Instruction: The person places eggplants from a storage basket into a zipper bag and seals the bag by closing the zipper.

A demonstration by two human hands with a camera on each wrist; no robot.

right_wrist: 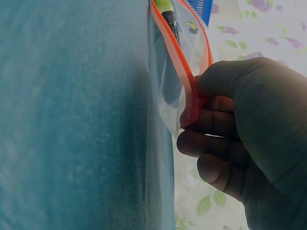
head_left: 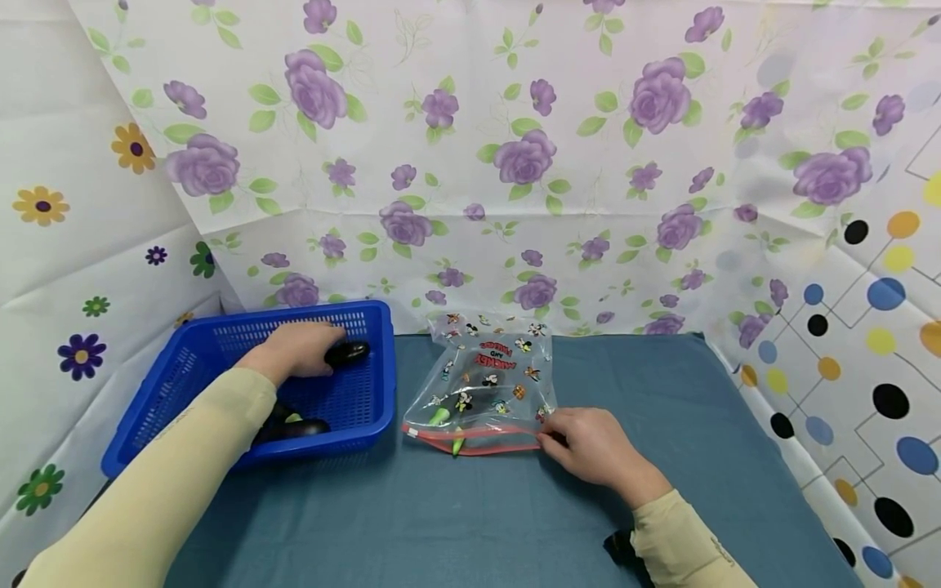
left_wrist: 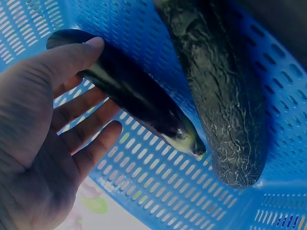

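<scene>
At the left of the frame, your left hand (head_left: 294,347) was inside the one blue basket (head_left: 381,359), thumb over and fingers under one eggplant (head_left: 347,354), pinching its blunt end; its stem pointed away from your fingertips. Your sleeve (head_left: 220,425) partly hid more dark vegetables (head_left: 305,428) lower in the basket, too covered to count. At centre lay one clear zip bag (head_left: 500,384), two green stems (head_left: 439,416) showing near its mouth. Right of centre, your right hand (head_left: 591,445) pinched the bag's red-edged opening.
</scene>
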